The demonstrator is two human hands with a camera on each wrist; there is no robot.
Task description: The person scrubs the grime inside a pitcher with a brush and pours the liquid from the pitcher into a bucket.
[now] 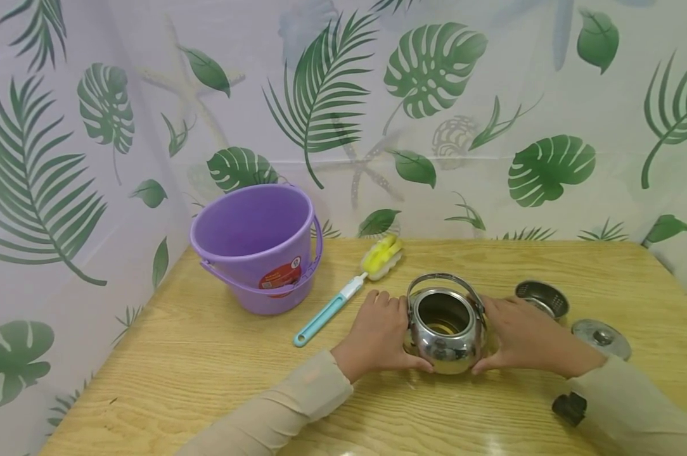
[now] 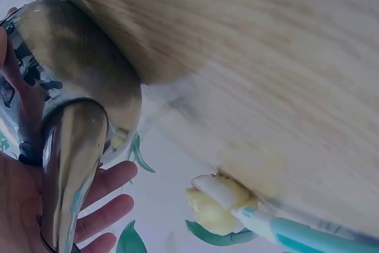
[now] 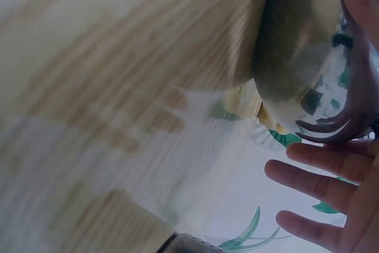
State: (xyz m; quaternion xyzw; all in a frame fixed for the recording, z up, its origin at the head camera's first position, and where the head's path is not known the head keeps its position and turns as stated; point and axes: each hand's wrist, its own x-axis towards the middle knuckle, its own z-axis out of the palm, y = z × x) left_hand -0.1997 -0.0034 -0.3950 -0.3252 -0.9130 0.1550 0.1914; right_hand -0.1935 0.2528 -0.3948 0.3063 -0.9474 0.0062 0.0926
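Observation:
A shiny steel teapot (image 1: 449, 348), its round mouth uncovered and its loop handle (image 1: 443, 277) raised, stands upright on the wooden table between both hands. My left hand (image 1: 380, 332) holds its left side, thumb toward the front of the belly. In the left wrist view the tapered spout (image 2: 74, 170) passes in front of the palm. My right hand (image 1: 520, 332) grips the opposite side, thumb low at the front; its fingers (image 3: 323, 182) spread beside the belly in the right wrist view. Behind that hand lie a steel strainer (image 1: 553, 297) and a round lid (image 1: 601, 337).
A purple bucket (image 1: 252, 221) with a red label stands at the back left. Between it and the teapot lies a bottle brush (image 1: 326, 316) with a yellow and white sponge head. A leaf-printed sheet (image 1: 343, 126) rises behind the table (image 1: 206, 380).

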